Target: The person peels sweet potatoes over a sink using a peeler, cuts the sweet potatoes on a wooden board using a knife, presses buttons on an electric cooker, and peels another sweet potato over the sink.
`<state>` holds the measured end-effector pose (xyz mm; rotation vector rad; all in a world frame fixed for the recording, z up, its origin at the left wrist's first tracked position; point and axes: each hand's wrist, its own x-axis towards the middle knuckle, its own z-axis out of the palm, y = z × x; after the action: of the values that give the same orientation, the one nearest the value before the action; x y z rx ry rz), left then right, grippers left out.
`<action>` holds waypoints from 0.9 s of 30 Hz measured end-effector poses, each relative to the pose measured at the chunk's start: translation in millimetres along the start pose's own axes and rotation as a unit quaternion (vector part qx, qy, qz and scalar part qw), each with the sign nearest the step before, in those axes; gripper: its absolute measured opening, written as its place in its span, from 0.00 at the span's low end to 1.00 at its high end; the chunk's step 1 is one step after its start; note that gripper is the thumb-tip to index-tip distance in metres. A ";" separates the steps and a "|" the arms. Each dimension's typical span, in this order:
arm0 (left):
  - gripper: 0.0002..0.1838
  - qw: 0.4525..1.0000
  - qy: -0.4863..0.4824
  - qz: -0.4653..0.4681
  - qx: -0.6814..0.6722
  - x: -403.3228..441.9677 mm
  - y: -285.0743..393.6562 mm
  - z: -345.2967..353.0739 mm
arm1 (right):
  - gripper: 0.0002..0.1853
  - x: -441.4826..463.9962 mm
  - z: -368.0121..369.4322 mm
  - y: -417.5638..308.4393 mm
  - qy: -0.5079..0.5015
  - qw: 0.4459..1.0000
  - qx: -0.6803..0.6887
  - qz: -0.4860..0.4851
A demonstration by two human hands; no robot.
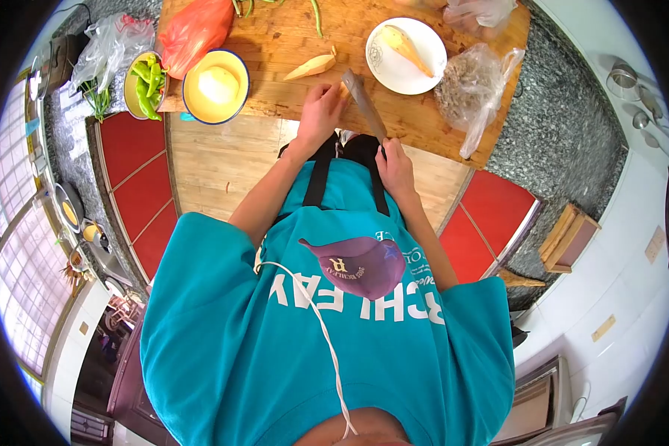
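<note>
My right hand [395, 169] grips the handle of a knife [366, 104] at the front edge of the wooden board [275, 97]. Its broad grey blade slants up and to the left across the edge. Close to the blade's far end is my left hand [321, 117], its fingers curled together over the edge; whatever they hold is hidden. Just beyond it lies a peeled, tapered, pale orange root [310, 68], perhaps a sweet potato. A longer similar root [406, 49] rests on a white plate [383, 78] to the right.
On the left stand a blue-rimmed bowl [189, 100] with something pale inside, a bowl of green peppers [149, 85] and a red plastic bag [195, 37]. Green bean pods [317, 18] lie at the back. A clear bag of brownish stuff [472, 85] sits at the right edge.
</note>
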<state>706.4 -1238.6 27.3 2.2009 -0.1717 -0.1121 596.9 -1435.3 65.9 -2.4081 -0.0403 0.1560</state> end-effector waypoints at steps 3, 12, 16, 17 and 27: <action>0.18 0.999 -0.015 -0.026 -0.013 1.8 1.4 -0.5 | 0.11 -2.5 -0.1 3.0 0.008 1.000 -0.018 -0.015; 0.18 1.000 -0.011 -0.007 -0.026 4.6 -6.5 3.1 | 0.12 -12.6 -1.8 7.1 0.014 0.997 -0.061 -0.045; 0.19 1.000 -0.002 0.012 -0.015 6.2 -9.2 5.5 | 0.11 -11.4 -1.3 7.6 0.011 0.996 -0.071 -0.044; 0.18 1.000 -0.005 0.010 -0.014 6.6 -8.7 4.7 | 0.11 -10.1 -1.2 6.9 0.012 0.996 -0.071 -0.043; 0.16 0.998 -0.011 0.055 -0.004 5.5 -7.9 5.5 | 0.09 9.3 -6.9 -22.9 -0.089 0.979 -0.181 0.037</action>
<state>711.7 -1239.2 17.6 2.1785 -0.3033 -0.0756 607.3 -1422.1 85.3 -2.7525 -0.0650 0.4324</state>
